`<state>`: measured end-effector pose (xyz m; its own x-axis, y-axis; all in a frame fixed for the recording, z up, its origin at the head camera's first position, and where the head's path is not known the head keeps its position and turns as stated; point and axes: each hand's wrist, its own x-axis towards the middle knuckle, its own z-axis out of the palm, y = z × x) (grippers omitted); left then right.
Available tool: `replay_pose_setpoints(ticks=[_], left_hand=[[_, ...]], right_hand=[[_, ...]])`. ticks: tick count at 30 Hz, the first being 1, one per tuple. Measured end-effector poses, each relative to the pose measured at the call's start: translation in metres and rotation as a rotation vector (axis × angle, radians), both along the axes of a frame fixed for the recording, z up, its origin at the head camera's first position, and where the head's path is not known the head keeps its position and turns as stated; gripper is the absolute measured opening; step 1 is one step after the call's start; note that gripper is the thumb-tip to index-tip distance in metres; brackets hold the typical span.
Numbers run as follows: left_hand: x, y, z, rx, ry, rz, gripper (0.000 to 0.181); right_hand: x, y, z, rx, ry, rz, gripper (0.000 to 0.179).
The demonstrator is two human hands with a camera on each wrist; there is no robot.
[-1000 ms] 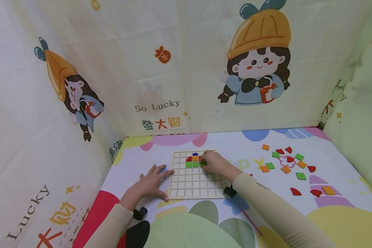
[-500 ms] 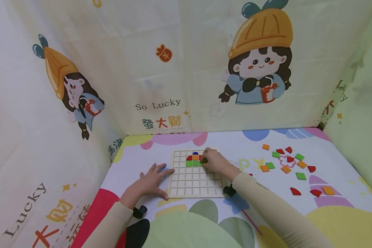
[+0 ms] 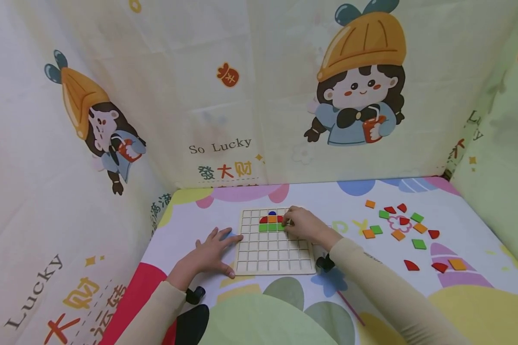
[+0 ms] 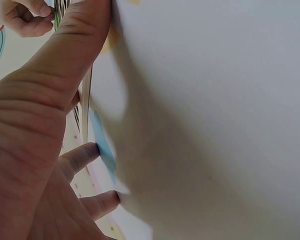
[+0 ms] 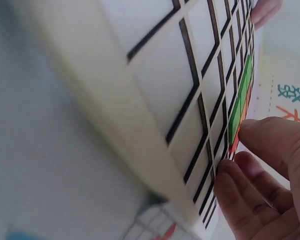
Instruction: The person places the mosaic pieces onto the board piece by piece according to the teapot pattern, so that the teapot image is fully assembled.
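Note:
A light wooden grid board [image 3: 276, 254] lies on the table. In its upper cells sit a blue rounded tile [image 3: 272, 213], an orange square tile [image 3: 272, 219] between two red curved tiles [image 3: 264, 220], and a row of green square tiles [image 3: 268, 228]. My right hand [image 3: 304, 225] is at the right end of the green row; in the right wrist view its thumb [image 5: 255, 132] touches the tiles, with the other fingers apart below it. My left hand [image 3: 211, 251] spreads along the board's left side, its thumb and index finger at the edge.
Loose orange tiles [image 3: 398, 235], green tiles [image 3: 419, 245] and red curved tiles [image 3: 411, 266] lie scattered on the right of the patterned tablecloth [image 3: 311, 311]. A printed cloth wall [image 3: 276, 96] stands behind the table.
My right hand has shifted slightly right, off the green tile that its fingers were holding; that tile now shows in the row's right end. The left hand has stayed at the board's edge.

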<state>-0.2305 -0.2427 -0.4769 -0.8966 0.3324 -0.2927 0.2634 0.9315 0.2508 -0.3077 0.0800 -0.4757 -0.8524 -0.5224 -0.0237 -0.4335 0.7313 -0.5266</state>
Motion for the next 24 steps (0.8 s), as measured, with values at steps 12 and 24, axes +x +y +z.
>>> replay_pose_setpoints(ticks=[12, 24], left_hand=[[0.001, 0.002, -0.001, 0.001, -0.002, 0.016, 0.107], [0.001, 0.002, -0.002, 0.000, 0.005, 0.014, 0.107]], right_hand=[[-0.005, 0.029, 0.009, 0.068, 0.018, -0.060, 0.014], [-0.012, 0.071, 0.009, 0.120, 0.031, -0.115, 0.017]])
